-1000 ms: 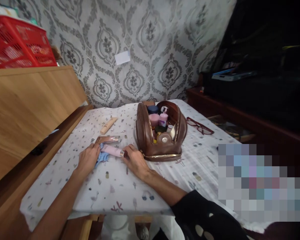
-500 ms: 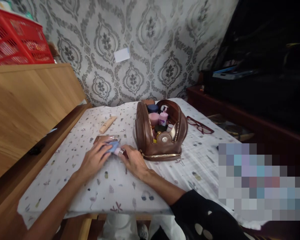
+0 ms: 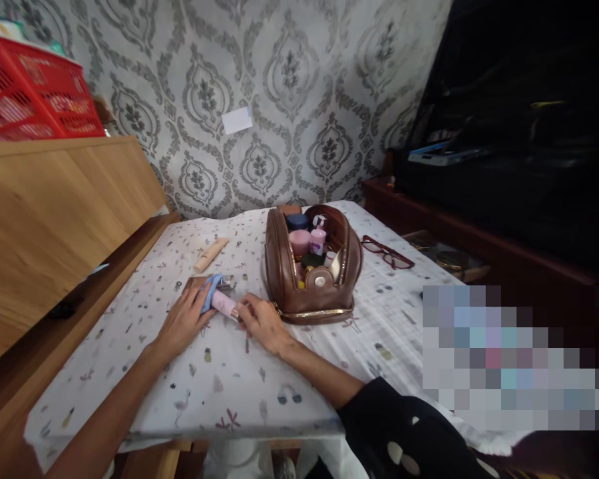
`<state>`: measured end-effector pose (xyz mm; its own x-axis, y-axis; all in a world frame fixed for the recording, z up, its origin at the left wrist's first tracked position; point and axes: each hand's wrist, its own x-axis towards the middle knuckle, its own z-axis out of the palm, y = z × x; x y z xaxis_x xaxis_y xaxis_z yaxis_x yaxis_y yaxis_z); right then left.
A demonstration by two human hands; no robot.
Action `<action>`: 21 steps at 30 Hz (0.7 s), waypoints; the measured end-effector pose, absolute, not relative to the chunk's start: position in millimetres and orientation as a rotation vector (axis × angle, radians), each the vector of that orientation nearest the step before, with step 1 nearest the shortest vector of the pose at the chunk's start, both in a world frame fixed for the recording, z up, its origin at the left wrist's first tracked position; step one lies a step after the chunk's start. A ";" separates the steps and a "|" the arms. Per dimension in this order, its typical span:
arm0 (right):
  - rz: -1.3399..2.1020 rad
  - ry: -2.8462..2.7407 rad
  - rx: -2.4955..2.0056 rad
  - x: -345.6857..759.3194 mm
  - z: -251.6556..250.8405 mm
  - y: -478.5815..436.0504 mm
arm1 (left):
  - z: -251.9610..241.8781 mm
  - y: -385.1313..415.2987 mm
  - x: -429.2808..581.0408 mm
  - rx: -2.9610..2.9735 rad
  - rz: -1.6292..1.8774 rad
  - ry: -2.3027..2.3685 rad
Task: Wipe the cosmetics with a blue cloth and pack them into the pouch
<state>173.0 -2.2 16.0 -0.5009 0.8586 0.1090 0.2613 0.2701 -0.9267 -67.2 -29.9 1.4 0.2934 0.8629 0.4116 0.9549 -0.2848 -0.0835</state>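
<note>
A pale pink tube [image 3: 224,304] with a shiny metallic cap end lies at a slant between my hands, low over the table. My left hand [image 3: 184,320] is closed around a blue cloth [image 3: 210,293] that wraps the tube's far-left end. At the cap end, the fingers of my right hand [image 3: 264,324] pinch the tube. Partly hidden behind my left hand is a flat brown item with a shiny end [image 3: 194,283]. A beige tube [image 3: 212,254] lies farther back. Just right of my right hand stands an unzipped brown cosmetic bag [image 3: 304,303], filled with jars and bottles.
Dark red glasses [image 3: 388,252] rest right of the bag on the patterned tablecloth [image 3: 219,406]. A wooden panel [image 3: 70,193] borders the left side, with a red basket [image 3: 40,93] on top. A blurred-out patch covers the right front.
The blue cloth and my left hand have shifted left along the pink tube, so more of its body shows. My right hand stays at the cap end. The view has moved slightly.
</note>
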 end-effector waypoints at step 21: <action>0.988 -2.216 -1.087 174.2 18.3 -5.1 | 21.2 -65.8 -16.5 -2.031 0.114 -1.960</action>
<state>174.2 -5.1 18.3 -0.5702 0.8152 0.1011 0.4697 0.4245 -0.7740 -16.5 -65.8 21.2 0.0583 0.9854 0.1597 0.9603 -0.0116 -0.2786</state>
